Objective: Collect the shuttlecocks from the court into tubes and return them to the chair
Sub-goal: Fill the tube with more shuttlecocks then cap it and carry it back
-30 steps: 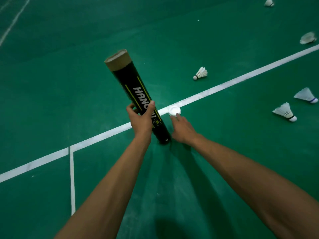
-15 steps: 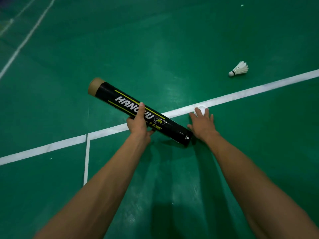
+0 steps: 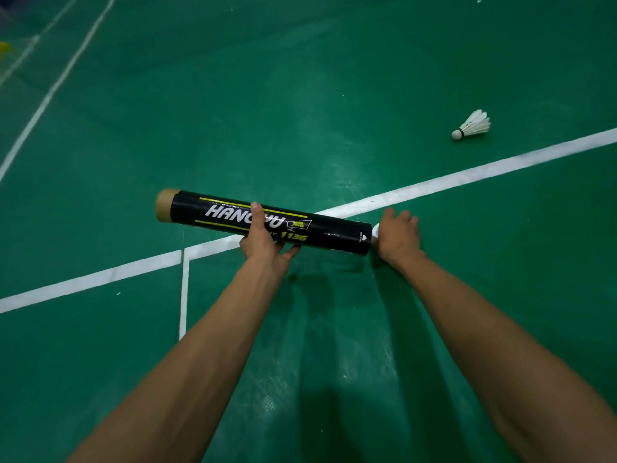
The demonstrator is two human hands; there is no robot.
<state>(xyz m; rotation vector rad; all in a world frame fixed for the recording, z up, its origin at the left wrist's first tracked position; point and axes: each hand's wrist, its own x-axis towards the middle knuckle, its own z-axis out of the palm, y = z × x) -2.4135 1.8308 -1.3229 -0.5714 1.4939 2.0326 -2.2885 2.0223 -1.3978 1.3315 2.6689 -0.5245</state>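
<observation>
On the green court (image 3: 300, 95), my left hand (image 3: 263, 242) grips the tube (image 3: 334, 233) mid-body; my right hand (image 3: 399, 238) cups the white cap (image 3: 375, 230) against its end. I should align it squarely and press evenly.

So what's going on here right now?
A person holds a black tube roughly level over the green court. The left hand grips the tube's middle. The right hand is cupped at its right end, holding a white cap against it. I can't tell whether the cap is seated. One shuttlecock lies on the court beyond the white line.
</observation>
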